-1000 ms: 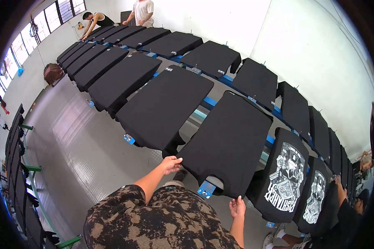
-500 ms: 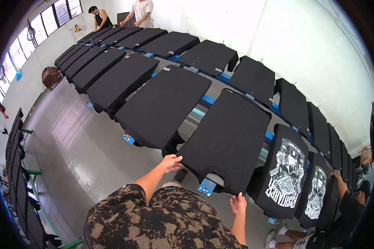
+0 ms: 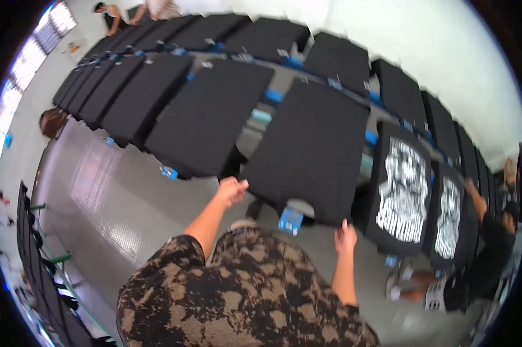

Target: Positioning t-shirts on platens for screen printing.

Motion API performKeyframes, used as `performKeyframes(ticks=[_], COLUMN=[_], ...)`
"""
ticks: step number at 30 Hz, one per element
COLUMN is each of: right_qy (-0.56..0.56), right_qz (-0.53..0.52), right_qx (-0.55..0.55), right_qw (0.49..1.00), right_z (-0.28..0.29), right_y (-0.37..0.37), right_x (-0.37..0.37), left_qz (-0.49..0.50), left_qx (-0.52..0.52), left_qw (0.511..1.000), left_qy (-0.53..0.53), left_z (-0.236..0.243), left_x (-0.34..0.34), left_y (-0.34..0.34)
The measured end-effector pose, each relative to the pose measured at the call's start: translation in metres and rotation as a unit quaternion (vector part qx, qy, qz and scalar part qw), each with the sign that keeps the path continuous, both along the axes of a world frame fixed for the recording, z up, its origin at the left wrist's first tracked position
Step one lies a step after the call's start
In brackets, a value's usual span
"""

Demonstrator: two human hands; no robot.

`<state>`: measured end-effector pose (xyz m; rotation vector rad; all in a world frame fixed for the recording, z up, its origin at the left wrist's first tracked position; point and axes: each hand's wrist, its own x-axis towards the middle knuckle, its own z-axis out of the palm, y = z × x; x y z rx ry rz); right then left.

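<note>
Head view: the left hand [image 3: 232, 192] is curled, thumb and fingers pinching the near left corner of a black shirt [image 3: 307, 147]. The right hand [image 3: 346, 236] has its fingertips up against the near right corner; blur hides whether they pinch the cloth or only touch it. The shirt lies flat between and beyond the hands, neckline toward the wearer, with a blue plate [image 3: 291, 220] showing at the neck.

Compared with half a second ago, the view has swung, so the shirt sits higher in frame, and the hands look a little wider apart. Both stay at the same corners, which suggests the shirt is being held spread rather than let go.

Just beside it on the left lies a plain shirt [image 3: 209, 118]; on the right, a printed shirt [image 3: 404, 194] with white artwork. Past that, a co-worker [image 3: 485, 254] reaches toward the row. Farther out, two people [image 3: 111, 22] stand at the far end.
</note>
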<state>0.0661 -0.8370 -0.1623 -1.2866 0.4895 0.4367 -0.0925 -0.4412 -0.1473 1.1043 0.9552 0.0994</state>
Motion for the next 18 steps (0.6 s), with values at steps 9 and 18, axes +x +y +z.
performKeyframes(ticks=[9,18], right_qy=[-0.076,-0.068], right_qz=[-0.052,-0.065], right_qx=[-0.217,-0.233], right_qw=[0.972,0.968], right_z=[0.028,0.044], right_y=[0.007,-0.005], right_x=[-0.01,-0.034], left_qz=[0.042,0.066], left_qx=[0.061,-0.012], left_qw=[0.997,0.998], left_qy=[0.025,-0.014], left_z=[0.02,0.023], left_x=[-0.004,-0.042], left_y=[0.003,0.005])
